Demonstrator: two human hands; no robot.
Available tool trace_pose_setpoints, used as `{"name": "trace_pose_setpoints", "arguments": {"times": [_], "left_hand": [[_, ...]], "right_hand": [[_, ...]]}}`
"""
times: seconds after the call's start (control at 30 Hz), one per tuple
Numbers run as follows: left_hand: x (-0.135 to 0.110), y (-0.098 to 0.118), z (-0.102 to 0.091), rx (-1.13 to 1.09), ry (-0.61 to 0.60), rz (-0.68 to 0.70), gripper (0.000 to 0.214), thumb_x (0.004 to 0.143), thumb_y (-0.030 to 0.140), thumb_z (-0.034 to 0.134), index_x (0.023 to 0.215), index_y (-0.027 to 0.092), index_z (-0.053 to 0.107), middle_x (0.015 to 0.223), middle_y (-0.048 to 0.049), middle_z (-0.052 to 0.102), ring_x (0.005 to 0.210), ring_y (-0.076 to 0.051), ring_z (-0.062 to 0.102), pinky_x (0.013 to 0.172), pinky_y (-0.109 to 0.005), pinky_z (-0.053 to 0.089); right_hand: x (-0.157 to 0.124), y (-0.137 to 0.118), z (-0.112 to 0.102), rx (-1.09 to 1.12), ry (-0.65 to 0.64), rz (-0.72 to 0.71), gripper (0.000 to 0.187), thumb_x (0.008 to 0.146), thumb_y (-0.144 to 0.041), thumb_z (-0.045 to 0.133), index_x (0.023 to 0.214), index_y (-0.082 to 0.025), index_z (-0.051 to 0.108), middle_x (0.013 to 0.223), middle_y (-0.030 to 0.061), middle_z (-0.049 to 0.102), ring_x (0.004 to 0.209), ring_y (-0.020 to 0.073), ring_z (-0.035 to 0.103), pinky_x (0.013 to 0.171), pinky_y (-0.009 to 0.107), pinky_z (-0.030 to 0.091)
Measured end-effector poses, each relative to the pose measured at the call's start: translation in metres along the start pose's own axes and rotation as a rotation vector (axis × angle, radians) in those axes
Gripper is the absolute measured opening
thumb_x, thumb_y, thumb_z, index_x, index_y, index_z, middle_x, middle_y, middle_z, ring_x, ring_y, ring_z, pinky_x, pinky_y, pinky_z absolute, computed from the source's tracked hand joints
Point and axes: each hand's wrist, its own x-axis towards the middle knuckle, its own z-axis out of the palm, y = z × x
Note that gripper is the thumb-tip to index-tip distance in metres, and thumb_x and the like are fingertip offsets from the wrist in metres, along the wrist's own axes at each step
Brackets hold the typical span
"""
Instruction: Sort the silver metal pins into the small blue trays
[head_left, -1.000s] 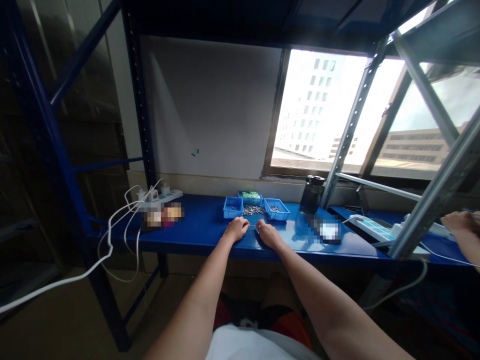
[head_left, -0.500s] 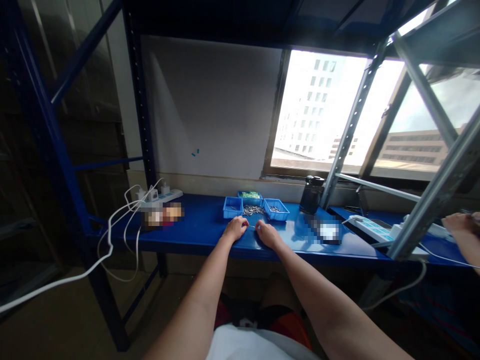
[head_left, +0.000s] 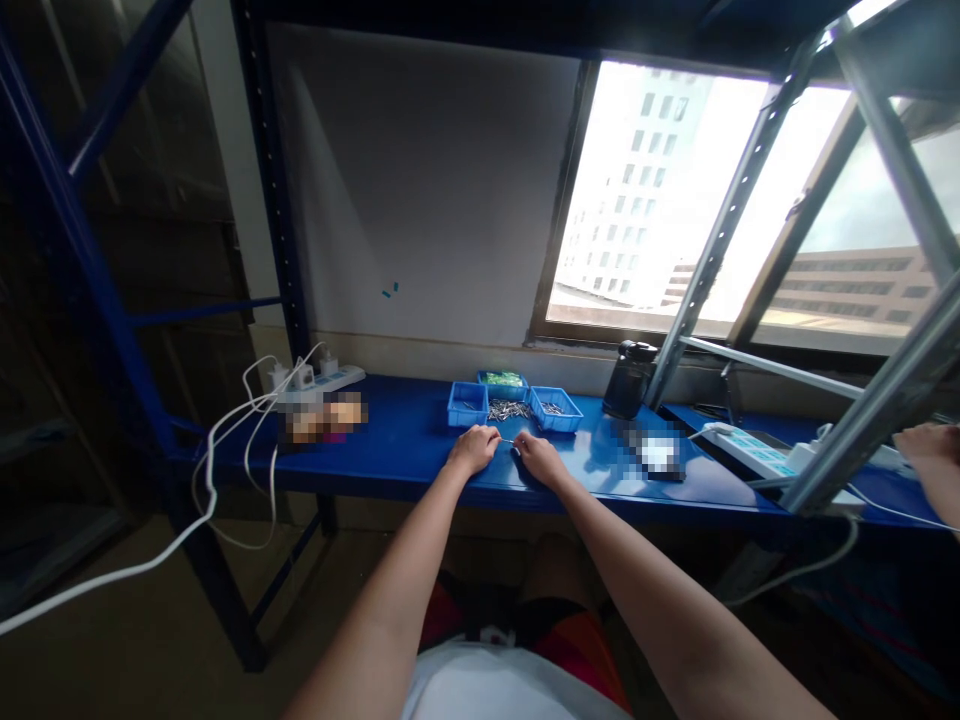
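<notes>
Between my two hands a thin, light-coloured rod-like piece (head_left: 508, 441) spans a short gap, its exact kind too small to tell. My left hand (head_left: 475, 449) pinches its left end. At its right end, the fingers of my right hand (head_left: 538, 458) are closed. Just beyond them lies a pile of small silvery metal pieces (head_left: 508, 410). A blue bin (head_left: 467, 406) stands left of the pile, and another blue bin (head_left: 556, 411) with metal pieces in it stands on the right. Behind is a third blue bin holding green packets (head_left: 502, 380).
On the blue table (head_left: 405, 440) stands a dark bottle (head_left: 628, 380), with a blurred-out device (head_left: 660, 455) in front. Power strips with white cables lie at left (head_left: 322, 380) and right (head_left: 750, 450). Another person's hand (head_left: 926, 450) shows at the far right, beyond a metal post.
My view has shifted slightly, so the shelf and window sit differently in it. Both hands stay close together, with the thin piece between them now more level.
</notes>
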Motion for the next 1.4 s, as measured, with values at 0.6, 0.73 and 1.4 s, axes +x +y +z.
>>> {"name": "trace_pose_setpoints", "arguments": {"times": [0.6, 0.73, 1.4], "left_hand": [[-0.003, 0.006, -0.004, 0.080, 0.007, -0.023, 0.027, 0.088, 0.029, 0.029, 0.087, 0.021, 0.054, 0.084, -0.0048, 0.059, 0.083, -0.017, 0.051, 0.072, -0.026, 0.037], [-0.006, 0.008, -0.005, 0.119, 0.010, 0.003, 0.026, 0.088, 0.029, 0.030, 0.086, 0.020, 0.055, 0.086, -0.0042, 0.058, 0.085, -0.017, 0.049, 0.076, -0.027, 0.037], [0.015, 0.012, -0.006, 0.400, -0.193, 0.219, 0.025, 0.086, 0.030, 0.030, 0.090, 0.017, 0.051, 0.089, -0.0077, 0.057, 0.080, -0.019, 0.055, 0.065, -0.028, 0.044]], "right_hand": [[-0.006, 0.003, -0.004, 0.367, 0.089, -0.062, 0.026, 0.083, -0.040, 0.039, 0.080, -0.020, 0.055, 0.065, 0.0036, 0.061, 0.060, 0.0158, 0.055, 0.055, 0.022, 0.037], [0.001, 0.009, -0.021, 0.372, 0.199, -0.022, 0.031, 0.083, -0.042, 0.037, 0.081, -0.018, 0.055, 0.059, 0.0016, 0.058, 0.052, 0.0129, 0.051, 0.051, 0.021, 0.036], [0.039, 0.021, -0.011, -0.369, 0.031, 0.028, 0.027, 0.088, -0.031, 0.031, 0.093, -0.017, 0.053, 0.082, 0.0088, 0.064, 0.072, 0.0207, 0.062, 0.059, 0.025, 0.038]]}}
